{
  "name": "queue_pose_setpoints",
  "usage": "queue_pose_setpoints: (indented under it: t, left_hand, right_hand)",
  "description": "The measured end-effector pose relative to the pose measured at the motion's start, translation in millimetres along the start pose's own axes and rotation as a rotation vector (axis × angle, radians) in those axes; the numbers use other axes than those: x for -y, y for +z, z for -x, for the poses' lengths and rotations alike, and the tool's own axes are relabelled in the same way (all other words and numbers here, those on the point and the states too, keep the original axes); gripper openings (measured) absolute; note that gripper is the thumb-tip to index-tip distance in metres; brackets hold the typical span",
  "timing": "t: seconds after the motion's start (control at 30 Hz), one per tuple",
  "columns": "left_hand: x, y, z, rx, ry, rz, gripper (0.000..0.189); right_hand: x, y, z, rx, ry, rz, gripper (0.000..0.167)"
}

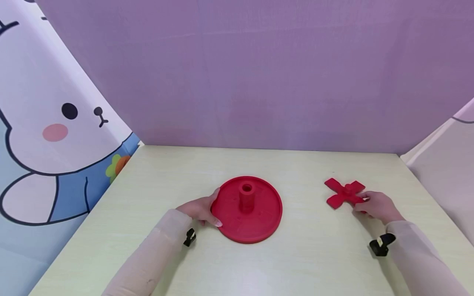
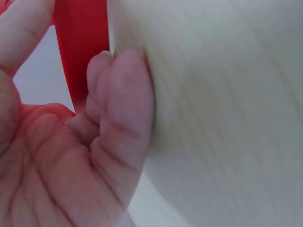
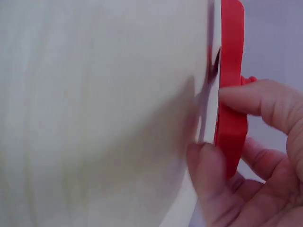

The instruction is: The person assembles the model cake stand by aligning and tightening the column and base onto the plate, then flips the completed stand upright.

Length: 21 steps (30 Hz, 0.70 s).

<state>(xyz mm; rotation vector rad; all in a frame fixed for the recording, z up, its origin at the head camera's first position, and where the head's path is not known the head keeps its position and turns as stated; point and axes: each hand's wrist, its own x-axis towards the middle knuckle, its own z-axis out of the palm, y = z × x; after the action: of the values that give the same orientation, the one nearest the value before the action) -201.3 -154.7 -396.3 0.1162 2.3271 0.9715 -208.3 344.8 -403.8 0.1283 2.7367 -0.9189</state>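
Observation:
A round red plastic base (image 1: 263,224) with a raised rim and a hollow upright post (image 1: 246,199) at its centre lies on the table. My left hand (image 1: 201,208) grips its left edge, thumb and fingers spread along the rim. Up close in the left wrist view, curled fingers (image 2: 123,94) lie against the red rim (image 2: 84,52). On the right, my right hand (image 1: 378,206) pinches one arm of a flat red four-armed cross piece (image 1: 338,199) with a small knob in its middle. The right wrist view shows the cross piece (image 3: 232,52) edge-on between thumb and fingers, close over the tabletop.
The pale wood-grain table (image 1: 303,263) ends at a purple cloth wall (image 1: 274,82) behind. A cartoon-printed sheet (image 1: 44,181) hangs along the left side, and a white sheet (image 1: 444,164) along the right. Black wrist straps show at both sleeves.

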Motion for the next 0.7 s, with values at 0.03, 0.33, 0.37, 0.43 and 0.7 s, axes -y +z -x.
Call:
queue_pose_setpoints:
  t: [0.03, 0.33, 0.37, 0.43, 0.7]
  left_hand:
    - [-0.2, -0.2, 0.5, 0.001, 0.002, -0.001, 0.119]
    - [0.1, -0.6, 0.5, 0.001, 0.013, -0.001, 0.118]
    - [0.1, -0.5, 0.5, 0.001, 0.012, 0.002, 0.118]
    - [0.2, -0.3, 0.2, 0.002, 0.011, 0.004, 0.118]
    - [0.1, -0.3, 1.1, 0.001, 0.011, -0.003, 0.118]
  right_hand:
    - [-0.1, -0.6, 0.1, 0.001, 0.002, -0.017, 0.059]
    - [2.4, 2.3, 5.8, 0.011, 0.0, -0.226, 0.061]
    - [2.9, 3.5, 6.7, 0.017, 0.002, -0.256, 0.062]
    - [4.0, 6.1, 8.1, 0.026, 0.001, -0.315, 0.064]
    - [11.9, 15.7, 10.8, 0.029, -0.015, -0.567, 0.067]
